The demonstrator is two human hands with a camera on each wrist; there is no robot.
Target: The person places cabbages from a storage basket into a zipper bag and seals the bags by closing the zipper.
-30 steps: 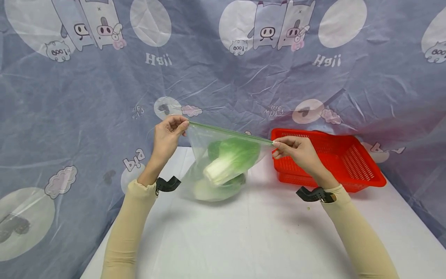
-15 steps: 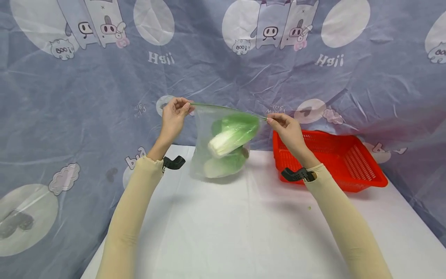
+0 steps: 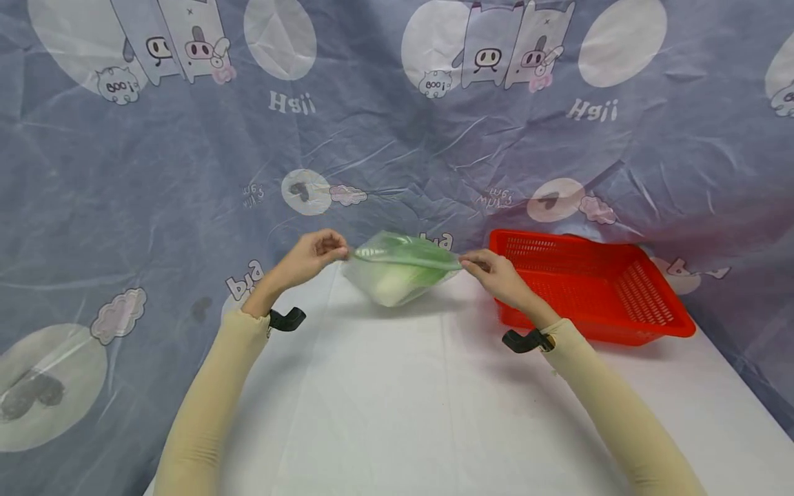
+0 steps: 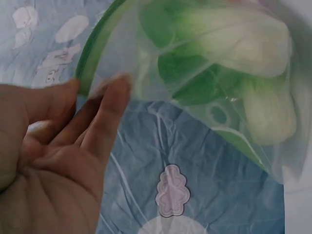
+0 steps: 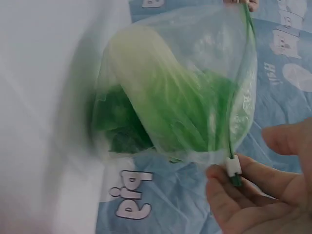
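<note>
Held between both hands is a clear slider zip bag [image 3: 372,275] with a green seal strip. Inside it lie leafy Chinese cabbages [image 4: 234,41] with thick pale stalks and green leaves; two pale stalks show in the left wrist view. My left hand [image 3: 310,258] pinches the bag's left top corner at the end of the strip. At the opposite corner, my right hand [image 3: 499,277] grips the strip's end, where a small white slider [image 5: 234,165] sits against the fingers. The bag hangs tilted over the far part of the table.
A red perforated plastic basket [image 3: 577,275] stands on the white table [image 3: 384,413] at the right, beside my right hand. Behind the table hangs a grey-blue printed curtain [image 3: 384,131], close behind the bag.
Both hands first lifted the bag, then came down again. The seal strip was stretched straight; now the hands are closer together and the bag has swung up, looking flatter from above.
</note>
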